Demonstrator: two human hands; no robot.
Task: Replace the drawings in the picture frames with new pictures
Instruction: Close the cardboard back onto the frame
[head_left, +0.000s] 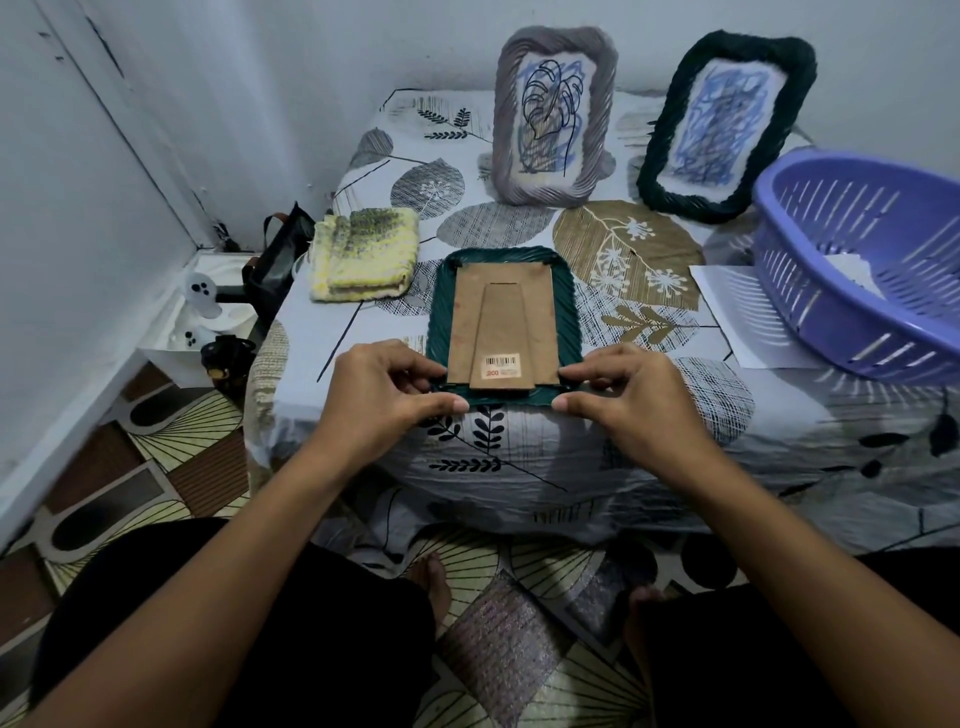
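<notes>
Left hand (387, 400): at 7 o'clock from the face-down frame, fingers narrowed to a pinch on its near-left corner, thumb at the rim edge, fingertip at the backing's corner.
Folded cloth (363, 254): yellow-grey, at 10 o'clock from the frame, just beside it, not touching.
Face-down frame (501, 317): dark green woven rim, lying flat near the front edge of the bed (727, 415), back side up.
Backing board (503, 327): brown card with folded-flat stand and a barcode sticker at its near end; seated inside the rim, looks closed.
Right hand (628, 400): at 5 o'clock from the frame, same narrow pinch on the near-right corner.
Grey frame (553, 114): upright at 12 o'clock, leaf drawing with blue scribble in it.
Dark frame (724, 130): upright at 1 o'clock, leaning, blue scribble drawing in it.
Paper sheet (727, 312): white, at 3 o'clock, partly under the basket; can't tell if it's a new picture.
Purple basket (862, 270): at 2–3 o'clock, tilted, something white inside, unclear what.
Step (my read): opening or releasing the backing at its near edge.
Risk 1: uneven pull at the two corners could bend or crease the card.
Risk 2: frame sits close to the bed edge; a tug toward the body could slide it off.
Risk 3: can't see any retaining tabs; forcing them could tear the woven rim.
</notes>
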